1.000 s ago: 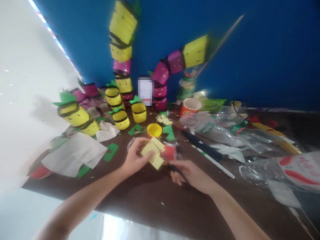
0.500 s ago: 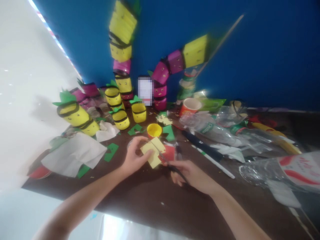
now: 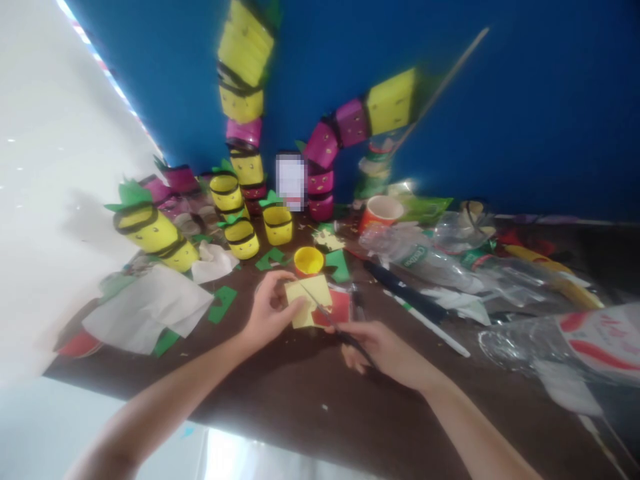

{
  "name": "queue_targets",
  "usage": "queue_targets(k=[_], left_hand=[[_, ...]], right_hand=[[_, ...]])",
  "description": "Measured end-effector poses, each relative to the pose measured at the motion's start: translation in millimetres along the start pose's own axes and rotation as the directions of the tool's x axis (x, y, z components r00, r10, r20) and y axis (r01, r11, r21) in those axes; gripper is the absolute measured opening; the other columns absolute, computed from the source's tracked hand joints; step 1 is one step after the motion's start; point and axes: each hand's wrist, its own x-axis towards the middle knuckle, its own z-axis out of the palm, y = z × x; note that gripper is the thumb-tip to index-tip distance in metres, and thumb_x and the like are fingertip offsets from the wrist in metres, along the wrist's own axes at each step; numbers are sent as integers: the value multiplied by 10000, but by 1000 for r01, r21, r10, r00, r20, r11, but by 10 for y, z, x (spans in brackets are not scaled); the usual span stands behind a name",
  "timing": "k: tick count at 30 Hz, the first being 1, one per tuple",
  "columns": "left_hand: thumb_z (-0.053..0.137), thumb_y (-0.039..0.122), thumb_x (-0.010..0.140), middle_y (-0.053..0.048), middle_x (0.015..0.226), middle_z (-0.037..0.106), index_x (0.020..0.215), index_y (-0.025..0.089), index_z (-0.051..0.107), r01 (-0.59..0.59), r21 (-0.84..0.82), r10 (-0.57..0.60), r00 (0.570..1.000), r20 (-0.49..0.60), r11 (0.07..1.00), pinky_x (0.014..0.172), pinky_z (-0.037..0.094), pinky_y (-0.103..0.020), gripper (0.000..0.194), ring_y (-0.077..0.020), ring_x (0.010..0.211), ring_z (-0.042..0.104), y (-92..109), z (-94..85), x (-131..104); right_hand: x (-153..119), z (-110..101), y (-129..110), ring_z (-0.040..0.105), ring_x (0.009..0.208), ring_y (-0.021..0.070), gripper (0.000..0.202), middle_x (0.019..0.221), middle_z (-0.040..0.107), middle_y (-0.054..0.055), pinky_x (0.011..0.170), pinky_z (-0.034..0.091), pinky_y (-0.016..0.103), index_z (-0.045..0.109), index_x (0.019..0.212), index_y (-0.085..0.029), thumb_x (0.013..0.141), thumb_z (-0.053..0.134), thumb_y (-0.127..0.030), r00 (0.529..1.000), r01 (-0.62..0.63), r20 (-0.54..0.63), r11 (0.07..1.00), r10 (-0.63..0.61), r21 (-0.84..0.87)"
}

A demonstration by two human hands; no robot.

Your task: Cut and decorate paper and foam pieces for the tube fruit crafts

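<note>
A piece of pale yellow paper (image 3: pixel 303 313) with a notched right side is pinched between the thumb and fingers of my left hand (image 3: pixel 270 310). My right hand (image 3: pixel 373 347) is closed round the handles of dark scissors (image 3: pixel 356 341), whose blades lie across the yellow paper. Under and right of the paper is a red piece (image 3: pixel 337 308) on the table. Just behind the paper stands a small yellow cup (image 3: pixel 309 261). Green paper cutouts (image 3: pixel 221 305) lie left of my left hand.
Yellow and purple cups with drawn faces (image 3: pixel 278 225) stand and stack at the back. White sheets (image 3: pixel 150 310) lie at left. Plastic bottles (image 3: pixel 435 267), a dark blue pen-like item (image 3: pixel 405 291) and a red-orange cup (image 3: pixel 383 212) lie or stand at right, on the brown table (image 3: pixel 280 413).
The yellow paper has turned in my left hand and now sits more level. My right hand with the scissors has hardly moved.
</note>
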Motion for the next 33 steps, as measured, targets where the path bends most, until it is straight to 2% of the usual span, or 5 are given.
queue_targets(k=[6,12,18,26,33], left_hand=[[691,223,666,-73,1140,418,1079,215,454,-66,36,67,997,-34,997,756,519,-282,476,-172,936,560,-53,12,0],[667,204,693,-44,1121,396,1076,242,427,-26,-66,23,999,-36,997,716,528,-262,453,-109,804,590,5,31,4],[661,190,700,-43,1080,437,1051,223,447,-80,-68,76,996,-51,995,730,520,-245,413,-111,826,587,20,43,16],[671,204,694,-44,1053,485,1031,221,420,-47,-117,42,998,-43,992,700,514,-243,420,-103,777,596,57,52,21],[675,247,697,-49,1045,504,1016,212,431,-12,-67,7,998,-70,998,664,514,-228,403,-110,779,589,57,37,17]], right_hand=[[-3,-8,-15,472,469,66,403,572,570,-10,484,404,205,608,1091,-117,729,630,-293,1000,8,-18,1000,-8,-14],[11,-8,1,482,466,69,301,577,580,-3,483,410,207,638,994,-118,742,614,-282,999,36,7,999,-36,-32],[6,-11,13,484,465,66,223,572,579,-10,486,410,204,646,927,-126,742,612,-246,1000,27,3,999,-27,-21],[9,-13,35,486,458,68,314,578,588,-5,479,406,206,620,1035,-122,753,595,-261,1000,23,6,1000,-23,-8],[5,-11,26,496,469,71,342,571,580,-10,484,403,205,611,1063,-123,748,594,-256,1000,-8,11,1000,8,5]])
